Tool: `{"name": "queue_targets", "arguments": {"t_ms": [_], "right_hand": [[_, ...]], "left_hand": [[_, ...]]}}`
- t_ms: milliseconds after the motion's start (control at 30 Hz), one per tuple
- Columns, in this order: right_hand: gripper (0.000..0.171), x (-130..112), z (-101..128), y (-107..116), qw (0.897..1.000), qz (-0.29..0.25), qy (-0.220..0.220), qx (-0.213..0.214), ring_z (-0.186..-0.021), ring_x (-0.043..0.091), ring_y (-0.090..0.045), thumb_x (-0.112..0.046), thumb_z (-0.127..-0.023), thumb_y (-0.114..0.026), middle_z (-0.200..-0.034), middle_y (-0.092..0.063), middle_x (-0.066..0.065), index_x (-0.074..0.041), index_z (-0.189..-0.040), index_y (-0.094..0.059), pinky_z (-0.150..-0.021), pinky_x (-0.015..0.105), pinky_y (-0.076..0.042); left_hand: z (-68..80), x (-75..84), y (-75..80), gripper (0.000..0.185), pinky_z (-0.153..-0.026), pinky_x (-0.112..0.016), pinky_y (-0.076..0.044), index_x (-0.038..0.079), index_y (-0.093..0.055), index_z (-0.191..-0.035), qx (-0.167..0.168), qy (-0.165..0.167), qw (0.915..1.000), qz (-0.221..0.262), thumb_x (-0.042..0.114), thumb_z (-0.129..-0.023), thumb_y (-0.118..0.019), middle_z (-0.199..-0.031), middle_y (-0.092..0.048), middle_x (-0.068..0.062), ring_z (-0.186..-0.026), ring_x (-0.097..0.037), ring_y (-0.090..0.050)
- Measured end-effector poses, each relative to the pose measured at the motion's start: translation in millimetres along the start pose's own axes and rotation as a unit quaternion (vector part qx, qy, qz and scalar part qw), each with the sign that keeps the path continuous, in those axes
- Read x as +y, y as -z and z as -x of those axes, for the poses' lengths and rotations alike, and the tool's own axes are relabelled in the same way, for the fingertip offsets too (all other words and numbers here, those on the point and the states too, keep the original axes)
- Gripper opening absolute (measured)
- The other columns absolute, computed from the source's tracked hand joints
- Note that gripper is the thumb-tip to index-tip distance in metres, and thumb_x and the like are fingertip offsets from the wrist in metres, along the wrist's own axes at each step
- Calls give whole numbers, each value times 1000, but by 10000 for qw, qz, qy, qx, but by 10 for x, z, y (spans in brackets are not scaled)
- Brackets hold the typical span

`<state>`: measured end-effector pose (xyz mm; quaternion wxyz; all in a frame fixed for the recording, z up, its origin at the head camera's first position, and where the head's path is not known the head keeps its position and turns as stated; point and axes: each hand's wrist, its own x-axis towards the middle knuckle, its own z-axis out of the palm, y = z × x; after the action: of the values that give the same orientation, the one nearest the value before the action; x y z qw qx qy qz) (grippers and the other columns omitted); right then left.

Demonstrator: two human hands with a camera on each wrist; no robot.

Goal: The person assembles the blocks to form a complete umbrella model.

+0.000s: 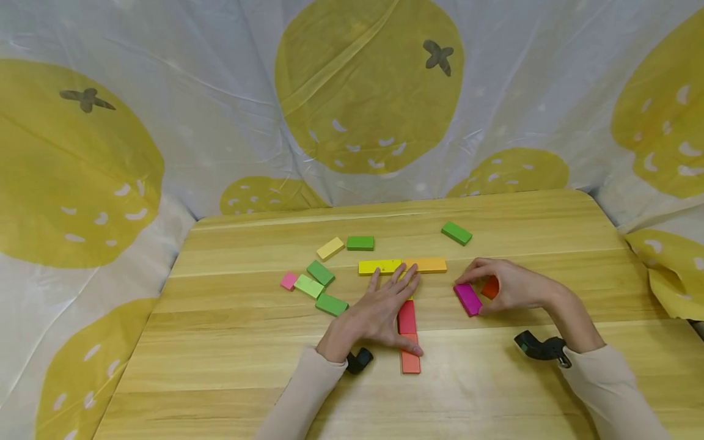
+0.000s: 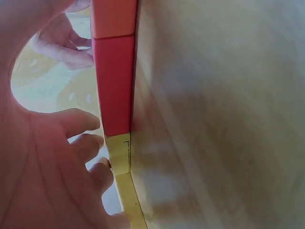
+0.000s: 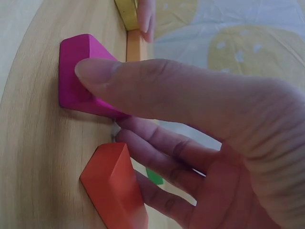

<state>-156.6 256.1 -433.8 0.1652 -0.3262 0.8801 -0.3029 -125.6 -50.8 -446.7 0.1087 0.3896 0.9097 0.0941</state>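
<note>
I see my left hand [image 1: 379, 315] flat with straight fingers on the red wooden block [image 1: 407, 317], while my right hand [image 1: 508, 285], at three o'clock, pinches the magenta wooden block [image 1: 468, 299] with curled fingers.

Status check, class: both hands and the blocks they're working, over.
Left hand flat, pressing the red block in the T-shaped row. Right hand pinching the magenta block, orange block under its fingers. Nothing lies between the magenta block and the row.

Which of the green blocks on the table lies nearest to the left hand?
The green block just left of the left hand; the other green ones lie farther back.
</note>
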Motion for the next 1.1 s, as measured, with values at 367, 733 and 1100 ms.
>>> {"name": "queue_targets", "arguments": {"t_ms": [367,733,1100], "right_hand": [[54,90,1,20,9955,266,-520,750,-97,17,-58,-25,-70,-86,-110,-62,-2,-16,-120,-68,-80,30,-50],[61,186,-17,-2,9925,360,-637,983,-96,18,-54,-36,-67,-88,-111,-60,0,-17,-121,-67,-79,31,-47],[56,247,-63,-54,9837,621,-639,1563,-91,15,-54,-44,-74,-82,-105,-59,0,-16,-120,-67,-74,30,-47]], "left_hand": [[-7,7,0,129,-119,-62,-4,10,-6,-156,-47,49,10000,-41,81,-65,-65,-165,6,-3,-152,-23,4],[-10,5,6,128,-119,-62,-3,10,-7,-156,-140,51,9999,-33,80,-66,-65,-164,7,-4,-152,-24,6],[-15,8,11,128,-119,-61,-3,12,-7,-156,-181,125,9998,5,80,-65,-64,-164,7,-1,-153,-22,4]]}}
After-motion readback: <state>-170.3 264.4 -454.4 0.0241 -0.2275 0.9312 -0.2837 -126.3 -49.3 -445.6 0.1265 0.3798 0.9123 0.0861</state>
